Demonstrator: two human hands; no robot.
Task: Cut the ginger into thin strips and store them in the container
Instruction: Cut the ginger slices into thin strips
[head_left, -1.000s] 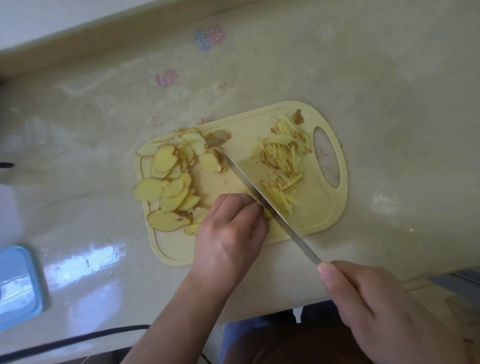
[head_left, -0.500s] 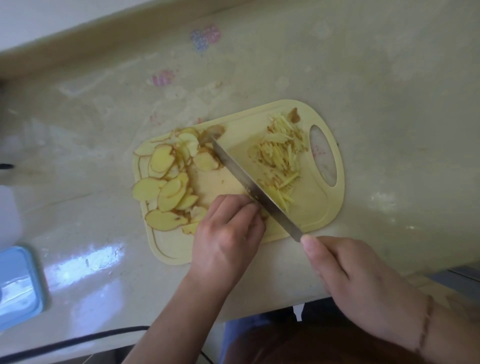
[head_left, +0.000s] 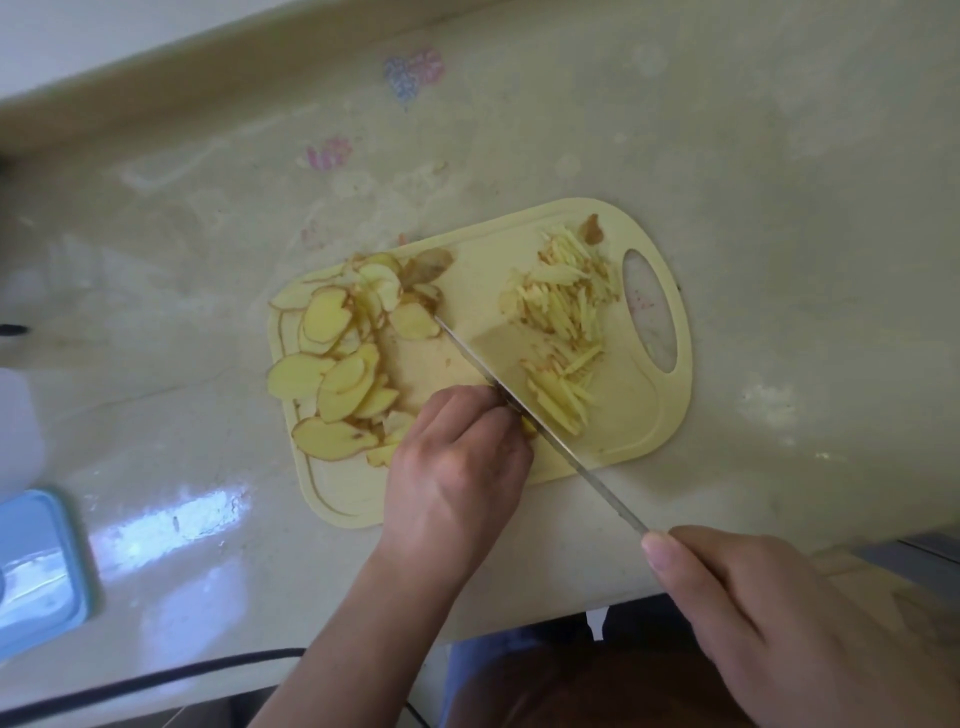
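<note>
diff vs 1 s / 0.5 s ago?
The right hand pushed the knife forward across the cutting board half a second ago, then drew it back toward the counter edge. The left hand stays curled on the ginger. Slices, strips unmoved.

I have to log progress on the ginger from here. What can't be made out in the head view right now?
- Ginger being cut: hidden under the left hand; how much is left cannot be told.
- Knife handle: covered by the right hand.
- Blue lid: cut off by the left edge; whether a container sits under it cannot be told.
- White thing above it: cut off by the edge, blurred, unidentifiable.
</note>
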